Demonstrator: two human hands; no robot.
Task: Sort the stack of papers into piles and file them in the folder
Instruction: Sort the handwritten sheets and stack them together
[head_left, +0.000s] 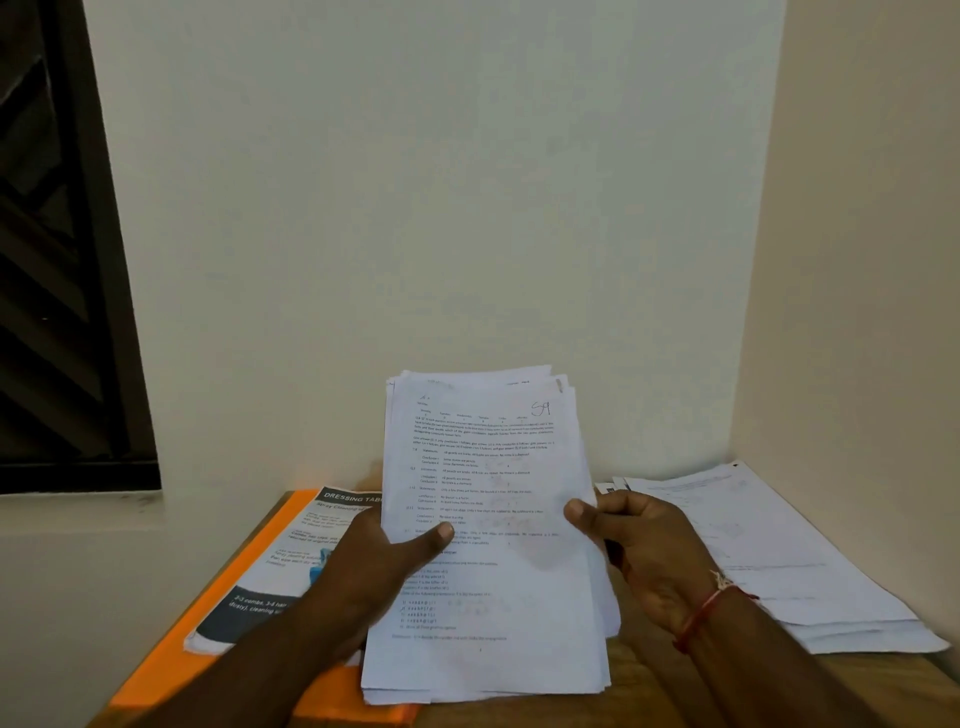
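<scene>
We grip the stack (488, 467) upright between the hands, left hand (379, 566) thumb across its face, right hand (644, 545) pinching its edge, presumably to read it before sorting.

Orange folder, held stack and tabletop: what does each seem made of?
The orange folder looks like smooth matte plastic or card, I cannot tell which. The held stack is thin white printed paper: sheets bend and fan at the edges. The tabletop is brown with grain-like streaks, likely wood or laminate.
</scene>
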